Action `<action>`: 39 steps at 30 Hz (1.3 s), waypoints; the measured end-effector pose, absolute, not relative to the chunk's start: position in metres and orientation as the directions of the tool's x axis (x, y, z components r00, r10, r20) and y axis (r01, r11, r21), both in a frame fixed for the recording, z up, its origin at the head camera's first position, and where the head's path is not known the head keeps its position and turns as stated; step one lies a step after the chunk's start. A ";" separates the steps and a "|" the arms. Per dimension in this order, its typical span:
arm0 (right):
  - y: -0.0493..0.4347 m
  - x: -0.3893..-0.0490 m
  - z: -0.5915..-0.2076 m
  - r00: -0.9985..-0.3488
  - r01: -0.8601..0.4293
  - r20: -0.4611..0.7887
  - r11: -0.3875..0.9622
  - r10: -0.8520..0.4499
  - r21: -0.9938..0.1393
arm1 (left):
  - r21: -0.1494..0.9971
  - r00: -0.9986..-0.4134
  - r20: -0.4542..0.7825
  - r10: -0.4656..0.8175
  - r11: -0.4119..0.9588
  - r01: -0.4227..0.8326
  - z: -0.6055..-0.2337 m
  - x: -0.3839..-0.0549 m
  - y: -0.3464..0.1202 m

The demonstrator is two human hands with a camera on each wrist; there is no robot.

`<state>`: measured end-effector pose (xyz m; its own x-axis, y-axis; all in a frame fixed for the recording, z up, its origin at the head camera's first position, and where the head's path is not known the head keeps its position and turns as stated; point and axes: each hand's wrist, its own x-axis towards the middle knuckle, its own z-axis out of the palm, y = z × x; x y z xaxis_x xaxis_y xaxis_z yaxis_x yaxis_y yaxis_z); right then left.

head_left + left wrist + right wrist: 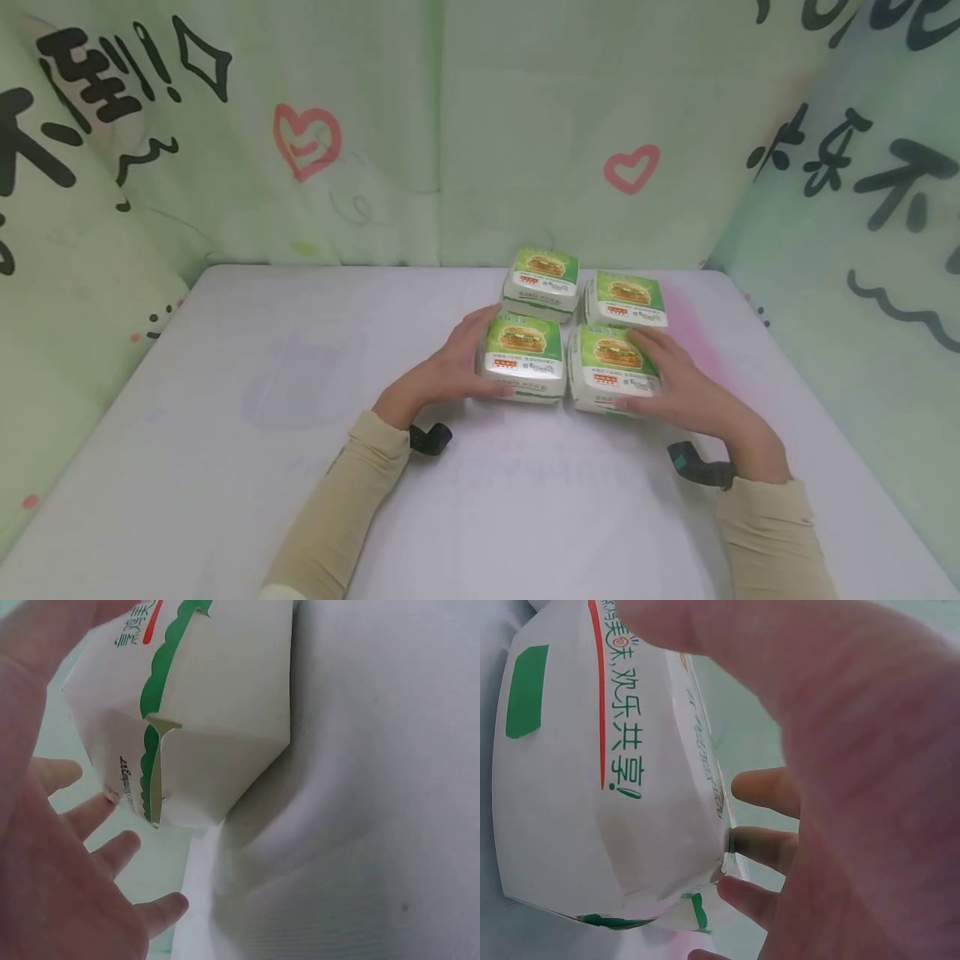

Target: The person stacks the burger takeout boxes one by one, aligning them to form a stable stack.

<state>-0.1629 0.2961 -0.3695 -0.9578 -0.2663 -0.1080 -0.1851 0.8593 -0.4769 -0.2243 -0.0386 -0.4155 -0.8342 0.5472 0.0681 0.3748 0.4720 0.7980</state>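
Note:
Several white-and-green burger boxes with a burger picture on top stand together right of the table's middle in the head view. My left hand (453, 367) holds the front left burger box (522, 354), its thumb along the front face and its fingers at the far left corner. In the left wrist view those fingers (120, 855) are spread beside the box wall. My right hand (682, 383) grips the front right burger box (611, 371), thumb on the front wall and fingers over the far right edge. Its fingertips (742, 896) meet the box's edge in the right wrist view.
Right behind the held boxes stand a back left burger box (542, 279) and a back right burger box (628, 293). A white cloth covers the table (300, 492). A green curtain (480, 150) with hearts and lettering encloses the back and sides.

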 end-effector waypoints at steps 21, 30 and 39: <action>0.301 -0.165 -0.381 -0.955 -0.172 -0.119 0.835 -0.271 -0.522 | 0.769 -0.860 -0.008 0.510 0.553 0.320 -0.418 -0.222 -0.042; 0.301 -0.166 -0.381 -0.957 -0.191 -0.099 0.851 -0.272 -0.489 | 0.755 -0.834 0.014 0.552 0.541 0.371 -0.418 -0.223 -0.045; 0.301 -0.165 -0.380 -0.957 -0.206 -0.076 0.844 -0.279 -0.495 | 0.749 -0.832 0.001 0.555 0.550 0.368 -0.420 -0.224 -0.044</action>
<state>-0.1650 0.3007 -0.3799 -0.9574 -0.2787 -0.0761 -0.2062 0.8438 -0.4955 -0.2242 -0.0440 -0.4203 -0.8319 0.5549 0.0011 0.3682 0.5505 0.7493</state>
